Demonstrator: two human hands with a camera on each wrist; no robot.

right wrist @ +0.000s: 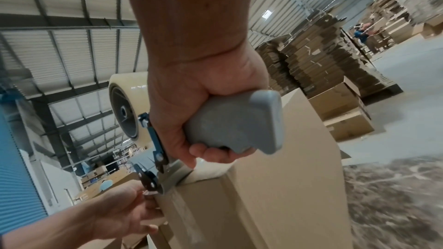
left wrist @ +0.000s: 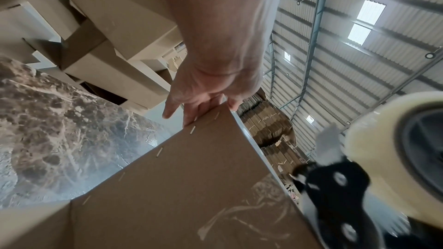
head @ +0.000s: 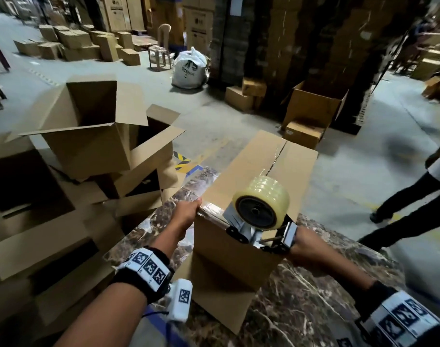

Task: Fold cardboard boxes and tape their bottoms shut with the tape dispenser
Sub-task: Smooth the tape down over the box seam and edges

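A brown cardboard box (head: 251,171) stands bottom-up on the marble table (head: 314,284), with clear tape running down its centre seam. My left hand (head: 187,212) holds the box's near left top corner. In the left wrist view its fingers (left wrist: 191,113) lie flat down the stapled side of the box (left wrist: 191,177) and the thumb hooks over the top edge. My right hand (right wrist: 191,111) grips the grey handle of the tape dispenser (right wrist: 230,126). The dispenser (head: 261,204), carrying a clear roll, presses its front against the near top edge of the box (right wrist: 275,196).
A pile of open, folded boxes (head: 88,126) crowds the floor to my left. A person's legs (head: 414,196) cross the floor on the right. Behind are an open box (head: 314,103), a white sack (head: 189,68) and tall stacks of flat cardboard.
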